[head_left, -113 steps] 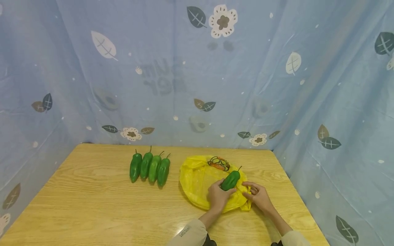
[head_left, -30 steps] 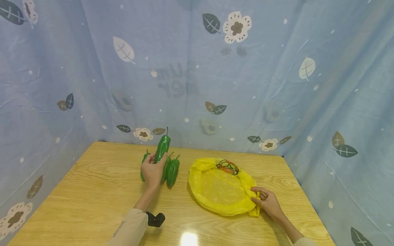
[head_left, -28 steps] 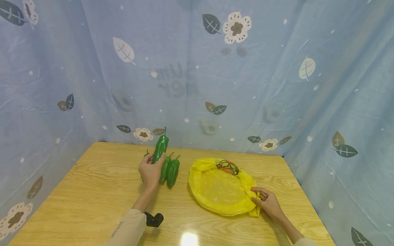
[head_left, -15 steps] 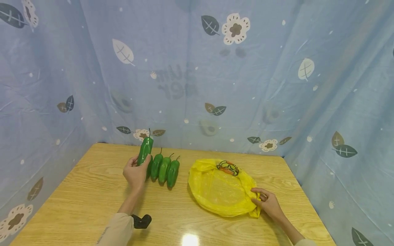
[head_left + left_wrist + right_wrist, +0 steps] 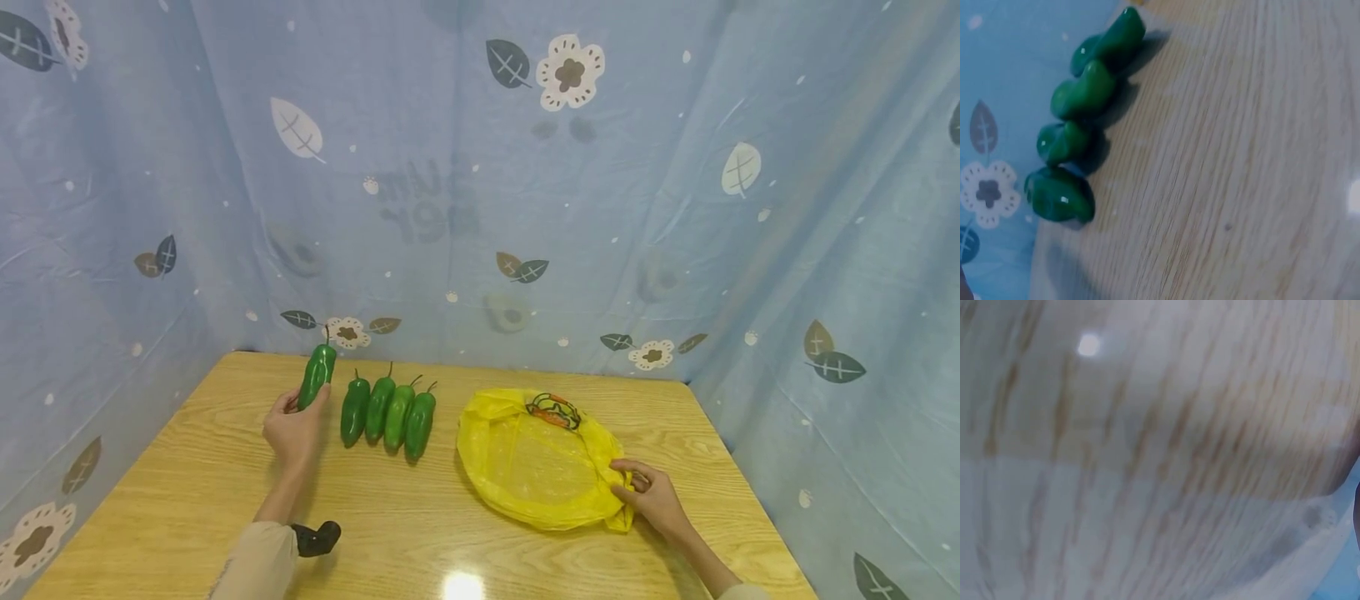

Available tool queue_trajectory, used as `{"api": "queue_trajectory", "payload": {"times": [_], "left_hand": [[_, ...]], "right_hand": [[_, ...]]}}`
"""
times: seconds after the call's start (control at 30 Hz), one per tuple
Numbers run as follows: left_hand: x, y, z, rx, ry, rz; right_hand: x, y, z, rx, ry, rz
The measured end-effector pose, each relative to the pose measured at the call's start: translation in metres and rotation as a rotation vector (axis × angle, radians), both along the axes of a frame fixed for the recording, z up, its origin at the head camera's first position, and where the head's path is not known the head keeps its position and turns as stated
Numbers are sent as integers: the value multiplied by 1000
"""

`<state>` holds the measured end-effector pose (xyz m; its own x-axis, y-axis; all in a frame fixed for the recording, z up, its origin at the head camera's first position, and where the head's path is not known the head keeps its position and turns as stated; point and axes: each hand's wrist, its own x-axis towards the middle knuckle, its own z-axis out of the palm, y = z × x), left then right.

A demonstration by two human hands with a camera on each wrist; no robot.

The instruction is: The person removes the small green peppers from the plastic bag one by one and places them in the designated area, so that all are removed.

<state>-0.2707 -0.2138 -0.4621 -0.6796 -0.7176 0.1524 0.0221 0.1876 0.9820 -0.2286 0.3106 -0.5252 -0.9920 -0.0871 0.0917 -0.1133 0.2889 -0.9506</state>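
My left hand [image 5: 292,429] grips a green pepper [image 5: 317,375] by its lower part, stem up and tilted, just left of several other green peppers. Those peppers [image 5: 378,410] lie side by side in a row, stems pointing away; the left wrist view shows the row of peppers [image 5: 1062,199] end-on. To their right a yellow plastic bag [image 5: 474,442] lies spread, its mouth wide and rim rolled outward. On the bag's right rim, my right hand [image 5: 654,496] pinches the plastic between thumb and fingers. Neither wrist view shows the held things.
A light wooden table [image 5: 397,533] carries everything. Blue patterned curtain [image 5: 450,208] hangs behind the table and along both sides. A black wrist-worn device [image 5: 317,540] sticks out by the left cuff. Light glares off the table near its front.
A pepper was in my left hand over the bag; later the hand held one above the row. Since then it has moved left with that pepper, uncovering the row. My right hand stays at the bag.
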Motion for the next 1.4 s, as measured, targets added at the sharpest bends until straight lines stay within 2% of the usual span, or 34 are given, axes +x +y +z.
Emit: {"api": "queue_trajectory", "payload": {"times": [0.17,0.43,0.67,0.83,1.0,1.27,1.4], "left_hand": [[-2,-7,-6,-14,-49,-19],[0,-11,-24,2,-130,-31],[-4,-15,-26,28,-186,-23],[-7,-15,-26,23,-185,-36],[-11,-16,-29,19,-181,-27],[-14,-17,-39,-5,-253,-48],[-15,-15,-42,-33,-244,-42]], "right_hand": [[1,0,0,18,-10,-20],[2,-3,-1,30,-22,-34],[2,-3,0,30,-30,-43],[1,-3,1,35,-33,-57],[1,-2,1,9,-34,-36],[2,-1,2,22,-42,-21],[2,-1,2,11,-47,-18]]}}
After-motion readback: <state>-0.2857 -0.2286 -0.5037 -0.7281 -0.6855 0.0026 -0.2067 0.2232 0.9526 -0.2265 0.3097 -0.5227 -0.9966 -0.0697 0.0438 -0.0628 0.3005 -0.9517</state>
